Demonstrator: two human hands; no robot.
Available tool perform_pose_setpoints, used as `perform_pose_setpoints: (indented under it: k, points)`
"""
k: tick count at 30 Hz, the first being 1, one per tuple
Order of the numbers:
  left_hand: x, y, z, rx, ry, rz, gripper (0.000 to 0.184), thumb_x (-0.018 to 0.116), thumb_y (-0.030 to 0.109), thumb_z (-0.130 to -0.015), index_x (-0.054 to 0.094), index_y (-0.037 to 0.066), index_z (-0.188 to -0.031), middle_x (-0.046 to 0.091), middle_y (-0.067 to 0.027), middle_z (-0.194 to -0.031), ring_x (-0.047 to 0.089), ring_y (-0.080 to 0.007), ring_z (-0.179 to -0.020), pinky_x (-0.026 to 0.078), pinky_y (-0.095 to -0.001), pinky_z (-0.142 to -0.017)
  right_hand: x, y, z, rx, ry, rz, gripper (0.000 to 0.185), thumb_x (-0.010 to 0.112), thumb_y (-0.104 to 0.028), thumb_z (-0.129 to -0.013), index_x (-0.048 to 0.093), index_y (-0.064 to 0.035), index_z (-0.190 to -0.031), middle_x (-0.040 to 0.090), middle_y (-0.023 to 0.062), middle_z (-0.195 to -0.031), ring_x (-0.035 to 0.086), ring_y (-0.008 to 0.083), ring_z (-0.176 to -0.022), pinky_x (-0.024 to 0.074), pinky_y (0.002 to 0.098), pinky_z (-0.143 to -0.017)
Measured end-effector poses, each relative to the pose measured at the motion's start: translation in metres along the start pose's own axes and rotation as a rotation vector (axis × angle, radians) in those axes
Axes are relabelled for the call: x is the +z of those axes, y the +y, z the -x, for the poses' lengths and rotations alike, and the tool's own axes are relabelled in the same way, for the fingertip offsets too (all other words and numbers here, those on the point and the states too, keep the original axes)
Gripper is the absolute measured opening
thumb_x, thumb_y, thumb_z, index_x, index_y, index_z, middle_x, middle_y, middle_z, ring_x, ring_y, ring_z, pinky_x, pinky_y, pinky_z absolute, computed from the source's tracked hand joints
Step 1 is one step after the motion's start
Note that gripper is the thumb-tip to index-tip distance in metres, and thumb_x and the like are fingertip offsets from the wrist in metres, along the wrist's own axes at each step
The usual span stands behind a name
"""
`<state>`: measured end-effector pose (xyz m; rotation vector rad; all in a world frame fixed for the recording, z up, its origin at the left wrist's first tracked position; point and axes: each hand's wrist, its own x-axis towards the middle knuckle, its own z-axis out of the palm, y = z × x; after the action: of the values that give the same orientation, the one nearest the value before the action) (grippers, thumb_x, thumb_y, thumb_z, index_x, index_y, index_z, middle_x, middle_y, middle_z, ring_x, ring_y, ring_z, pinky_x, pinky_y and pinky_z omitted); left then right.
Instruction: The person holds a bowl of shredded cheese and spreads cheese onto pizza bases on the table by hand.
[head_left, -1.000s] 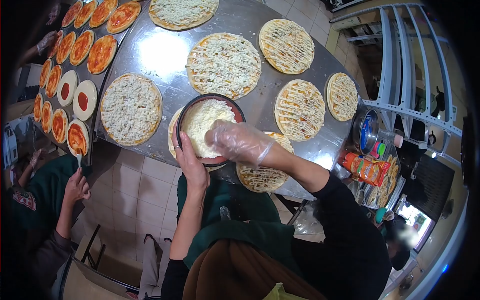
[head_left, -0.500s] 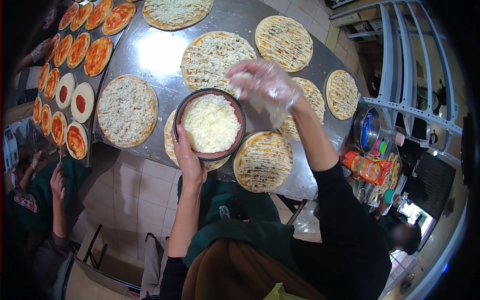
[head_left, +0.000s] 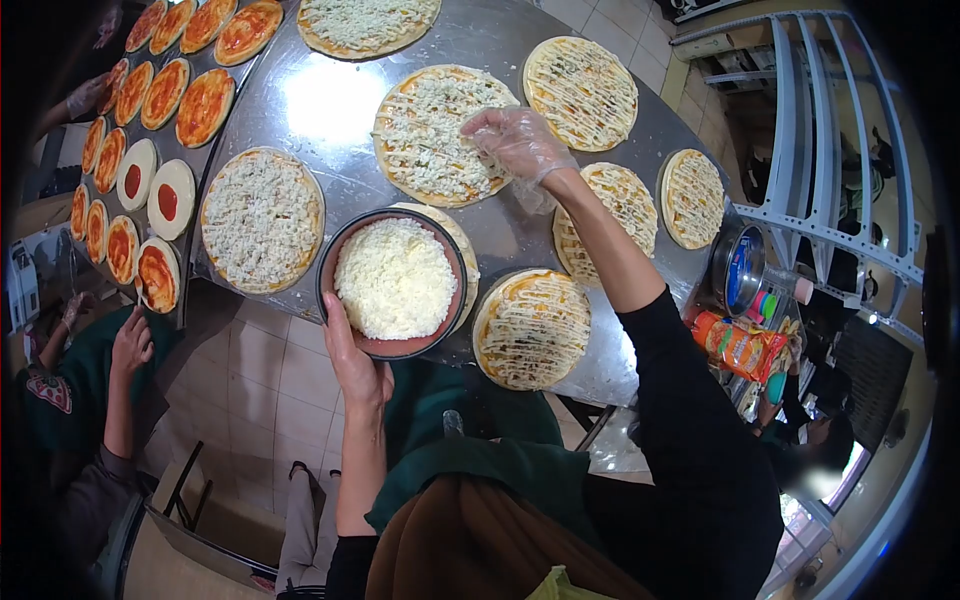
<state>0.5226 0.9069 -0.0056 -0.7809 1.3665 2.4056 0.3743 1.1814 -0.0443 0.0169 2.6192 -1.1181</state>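
My left hand (head_left: 355, 365) grips the near-left side of a dark-rimmed bowl (head_left: 462, 290), its thumb at the rim. White grated cheese (head_left: 394, 278) fills much of the bowl, which hides part of a pizza (head_left: 462, 240) beneath it. In a clear plastic glove, my right hand (head_left: 518, 146) hovers over the right part of a cheese-sprinkled pizza (head_left: 430, 135), fingers bent downward; whether cheese remains in them is hidden. Left of the bowl lies a pizza thickly covered with cheese (head_left: 262, 220). To its right is a pizza striped with sauce (head_left: 532, 330).
More striped pizzas (head_left: 580, 93) lie on the metal table (head_left: 340, 175). At the left, a co-worker's hand (head_left: 132, 340) is by a red-sauced base (head_left: 158, 275), among several others. An orange packet (head_left: 738, 345) and a metal bowl (head_left: 742, 270) stand at the right, near a metal rack (head_left: 820, 215).
My right hand has left the cheese bowl and moved up over the pizza behind it. The bowl, in my left hand, has shifted left and nearer to me.
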Motion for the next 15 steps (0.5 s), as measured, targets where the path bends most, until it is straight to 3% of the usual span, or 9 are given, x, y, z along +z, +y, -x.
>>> perform_pose_setpoints:
  k: [3,6,10,13,15]
  points:
    - [0.001,0.009,0.005,-0.002,0.016,0.022,0.064,0.041,0.048,-0.102,0.034,0.001,-0.145,0.045,-0.0133,-0.143,0.049,-0.0253,-0.128,0.041,-0.0398,-0.107,-0.006,0.002,-0.017,0.131,0.004,-0.25,0.025,0.063,-0.023,-0.091,0.071,-0.005,-0.106,0.07,0.0074,-0.091,0.065,0.0128,-0.072,0.0524,0.0287,-0.069]
    - [-0.001,0.014,0.008,-0.029,0.001,0.049,0.064,0.041,0.048,-0.102,0.034,0.002,-0.145,0.045,-0.0128,-0.143,0.049,-0.0249,-0.128,0.041,-0.04,-0.107,-0.008,-0.001,-0.031,0.049,0.061,-0.198,0.028,0.062,-0.024,-0.092,0.071,-0.0037,-0.109,0.071,0.0063,-0.091,0.065,0.0128,-0.072,0.053,0.0288,-0.068]
    - [-0.004,0.015,0.008,-0.031,-0.01,0.052,0.063,0.041,0.048,-0.102,0.034,0.002,-0.144,0.045,-0.0126,-0.143,0.049,-0.0244,-0.128,0.041,-0.0397,-0.107,0.006,-0.006,-0.051,-0.194,0.109,0.256,0.025,0.054,-0.021,-0.093,0.071,-0.01,-0.107,0.071,0.0146,-0.088,0.067,0.0249,-0.075,0.0539,0.0393,-0.072]
    - [-0.004,0.017,0.009,-0.013,0.007,0.037,0.062,0.04,0.047,-0.102,0.035,0.001,-0.144,0.046,-0.0128,-0.142,0.05,-0.0243,-0.127,0.041,-0.0392,-0.107,0.004,-0.003,-0.057,-0.215,0.156,0.237,0.02,0.063,-0.019,-0.088,0.072,-0.0096,-0.104,0.068,0.0143,-0.084,0.063,0.0226,-0.069,0.0516,0.0337,-0.069]
    - [-0.006,0.017,0.009,-0.011,0.009,0.034,0.062,0.04,0.047,-0.102,0.035,0.001,-0.144,0.046,-0.013,-0.142,0.05,-0.0242,-0.127,0.042,-0.0389,-0.106,-0.002,-0.001,-0.06,-0.145,0.127,0.152,0.019,0.062,-0.018,-0.089,0.072,-0.0083,-0.102,0.07,0.0129,-0.086,0.066,0.0218,-0.074,0.0531,0.0347,-0.07]
